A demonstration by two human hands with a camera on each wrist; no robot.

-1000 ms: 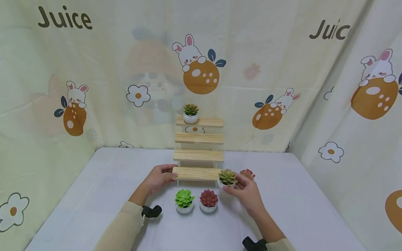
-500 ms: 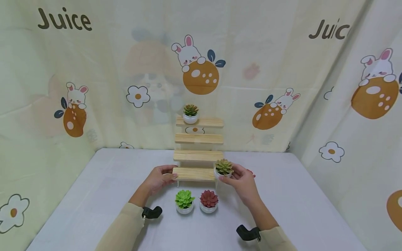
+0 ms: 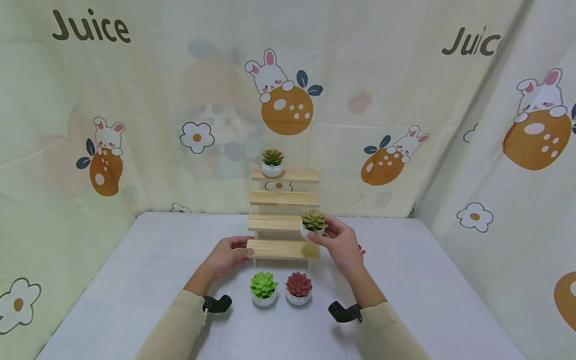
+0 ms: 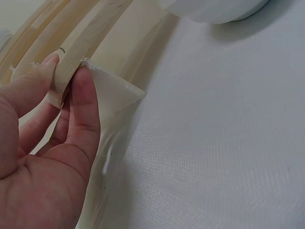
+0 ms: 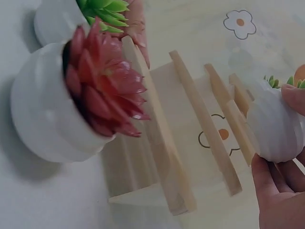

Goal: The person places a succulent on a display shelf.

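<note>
My left hand (image 3: 228, 257) pinches the left end of the lowest board of a wooden step shelf (image 3: 283, 249), thumb on top and fingers beneath in the left wrist view. In my right hand (image 3: 343, 245) is a potted succulent (image 3: 313, 221) with yellowish-green leaves, gripped by its white pot (image 5: 275, 129) between thumb and fingers. In the head view it appears in front of the right end of the second board from the bottom; whether it touches the wood I cannot tell. Another green succulent (image 3: 272, 162) stands on the top board's left end.
A bright green succulent (image 3: 263, 288) and a red succulent (image 3: 299, 288) in white pots stand on the white table (image 3: 180, 235) before the shelf. Behind my right hand a bit of another red plant (image 3: 362, 251) shows. A printed curtain (image 3: 342, 130) hangs behind.
My right hand has carried the yellowish-green succulent up and leftward, from beside the lowest board to the second board's level. My left hand keeps its place on the shelf.
</note>
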